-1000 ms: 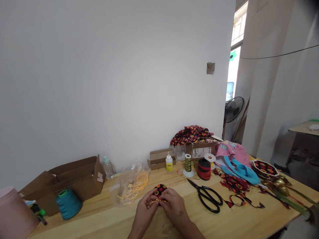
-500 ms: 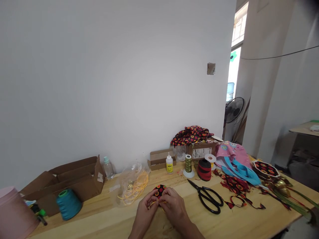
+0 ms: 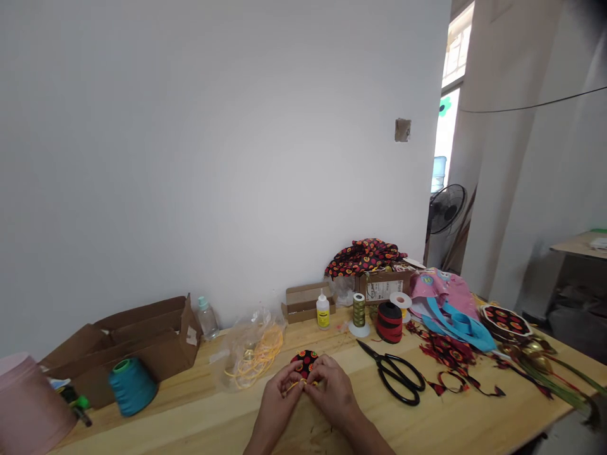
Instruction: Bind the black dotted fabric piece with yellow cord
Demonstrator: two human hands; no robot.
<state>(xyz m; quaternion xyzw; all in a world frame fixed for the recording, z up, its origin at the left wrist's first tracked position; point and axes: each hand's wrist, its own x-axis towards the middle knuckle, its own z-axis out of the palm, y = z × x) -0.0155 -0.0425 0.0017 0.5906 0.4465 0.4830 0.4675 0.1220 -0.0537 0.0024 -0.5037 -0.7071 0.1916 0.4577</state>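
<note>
Both hands meet over the wooden table (image 3: 465, 417) near its front edge. My left hand (image 3: 279, 400) and my right hand (image 3: 332, 392) pinch a small round piece of black cloth with red and orange dots (image 3: 306, 361), with a thin yellow cord (image 3: 296, 385) running between the fingertips. The fingers of both hands are curled together on the piece. A clear plastic bag holding more yellow cord (image 3: 253, 354) lies just behind and to the left of my hands.
Black scissors (image 3: 394, 374) lie to the right of my hands. Behind them stand a red-and-black spool (image 3: 389, 321), a green thread spool (image 3: 358, 312), a glue bottle (image 3: 323, 311) and small cardboard boxes. Cloth scraps (image 3: 448, 354) lie at right. A teal thread cone (image 3: 126, 386) and an open carton (image 3: 137, 341) sit left.
My hands stay together on the dotted cloth piece; the fingers shift slightly on the yellow cord. The view has drifted a little.
</note>
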